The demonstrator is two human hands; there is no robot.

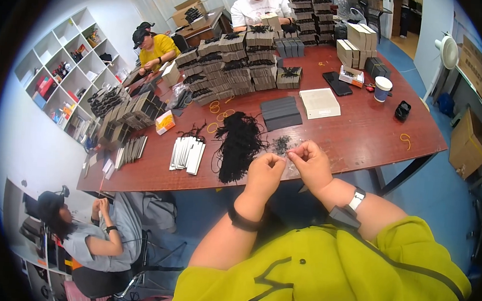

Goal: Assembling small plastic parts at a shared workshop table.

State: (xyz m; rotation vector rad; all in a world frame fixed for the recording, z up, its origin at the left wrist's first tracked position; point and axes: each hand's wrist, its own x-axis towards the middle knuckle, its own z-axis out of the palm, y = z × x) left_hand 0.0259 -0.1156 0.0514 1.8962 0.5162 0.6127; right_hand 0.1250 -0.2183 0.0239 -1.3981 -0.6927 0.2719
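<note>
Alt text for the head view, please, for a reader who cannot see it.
Both hands, left hand and right hand, pinch something tiny over a red table, beside a black string pile. Stacked cards and three other seated people surround it.

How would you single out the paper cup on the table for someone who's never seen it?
Start at the long red-brown table and go to its far right end. The paper cup stands upright there, just right of a black phone. It is the only round white cup with a dark band among flat cards and boxes.

Packing workshop (stacked card bundles (pixel 241 62))
</note>
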